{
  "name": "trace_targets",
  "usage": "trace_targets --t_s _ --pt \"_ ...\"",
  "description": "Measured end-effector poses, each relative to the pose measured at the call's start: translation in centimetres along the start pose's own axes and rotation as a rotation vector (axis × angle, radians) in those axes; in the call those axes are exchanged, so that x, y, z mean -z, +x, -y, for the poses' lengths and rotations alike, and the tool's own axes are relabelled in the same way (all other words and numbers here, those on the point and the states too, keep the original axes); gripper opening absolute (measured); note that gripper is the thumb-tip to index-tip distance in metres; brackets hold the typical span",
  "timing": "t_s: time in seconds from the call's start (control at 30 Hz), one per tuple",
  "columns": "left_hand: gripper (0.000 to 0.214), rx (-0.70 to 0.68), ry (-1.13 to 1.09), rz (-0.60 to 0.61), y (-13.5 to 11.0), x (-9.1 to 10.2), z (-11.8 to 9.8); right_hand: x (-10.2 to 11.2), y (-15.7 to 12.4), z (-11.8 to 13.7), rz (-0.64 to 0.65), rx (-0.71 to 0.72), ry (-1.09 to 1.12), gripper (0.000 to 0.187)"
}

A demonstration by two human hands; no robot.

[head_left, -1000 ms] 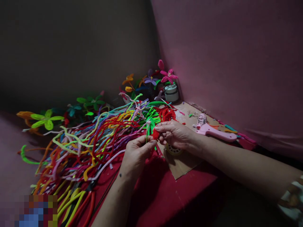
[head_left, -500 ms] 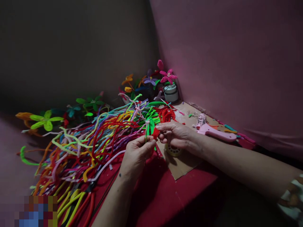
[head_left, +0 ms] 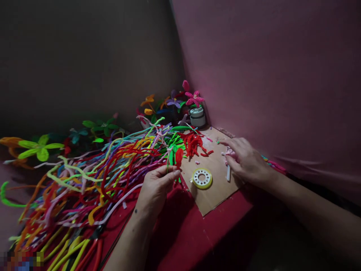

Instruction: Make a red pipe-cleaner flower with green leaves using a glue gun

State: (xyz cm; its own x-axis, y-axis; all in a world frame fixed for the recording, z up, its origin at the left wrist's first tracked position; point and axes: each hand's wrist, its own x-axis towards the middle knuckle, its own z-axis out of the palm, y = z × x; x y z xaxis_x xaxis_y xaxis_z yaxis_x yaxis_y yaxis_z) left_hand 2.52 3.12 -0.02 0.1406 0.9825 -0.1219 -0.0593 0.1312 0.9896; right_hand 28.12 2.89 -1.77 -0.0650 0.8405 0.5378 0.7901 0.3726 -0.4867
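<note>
Left hand (head_left: 154, 188): the grip is clamping a red fuzzy piece (head_left: 179, 157), which is standing above thumb and forefinger, beside green strands (head_left: 172, 155). Right hand (head_left: 246, 160): the grip is standing apart over a pink tool (head_left: 230, 151), contact being hidden. Between them, a tape roll (head_left: 209, 180) is lying on cardboard (head_left: 208, 201).

Carries, across a red worktop (head_left: 194, 229), a tangled heap of many-coloured fuzzy stems (head_left: 115, 165), yellow- and red-handled tools (head_left: 75, 253) at the near left, and a brown cardboard sheet (head_left: 208, 202) bearing a tape roll (head_left: 208, 182) and red fuzzy pieces (head_left: 193, 145).
</note>
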Motion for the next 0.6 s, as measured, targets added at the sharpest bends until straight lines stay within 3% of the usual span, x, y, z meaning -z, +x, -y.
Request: trace_targets --t_s 0.07,0.13,0.23,0.33,0.43,0.5,0.6 --pt "0.021 0.008 -0.007 0.019 0.1 -0.1 0.1 0.6 -1.5 -2.1 0.049 0.008 -0.335 0.046" --pt "0.022 0.018 -0.015 0.037 0.1 -0.3 0.1 0.7 -2.5 -3.6 0.122 -0.011 -0.491 0.051" --pt "0.023 0.01 -0.033 0.026 0.0 -0.6 0.0 0.3 -3.0 -4.7 0.167 0.005 -0.541 0.053" --pt "0.023 0.003 -0.064 0.017 0.0 -0.6 0.0 0.1 -3.2 -5.0 0.118 0.027 -0.522 0.052" --pt "0.021 -0.002 -0.114 0.025 0.1 -0.4 0.2 0.6 -3.5 -5.0 0.0 0.056 -0.422 0.05" --pt "0.021 -0.016 -0.151 0.026 0.3 -0.2 0.3 1.4 -3.6 -4.5 -0.088 0.039 -0.235 0.05" --pt "0.022 -0.034 -0.189 0.004 0.4 -0.1 0.4 2.5 -3.7 -2.7 -0.082 -0.177 0.215 0.046"
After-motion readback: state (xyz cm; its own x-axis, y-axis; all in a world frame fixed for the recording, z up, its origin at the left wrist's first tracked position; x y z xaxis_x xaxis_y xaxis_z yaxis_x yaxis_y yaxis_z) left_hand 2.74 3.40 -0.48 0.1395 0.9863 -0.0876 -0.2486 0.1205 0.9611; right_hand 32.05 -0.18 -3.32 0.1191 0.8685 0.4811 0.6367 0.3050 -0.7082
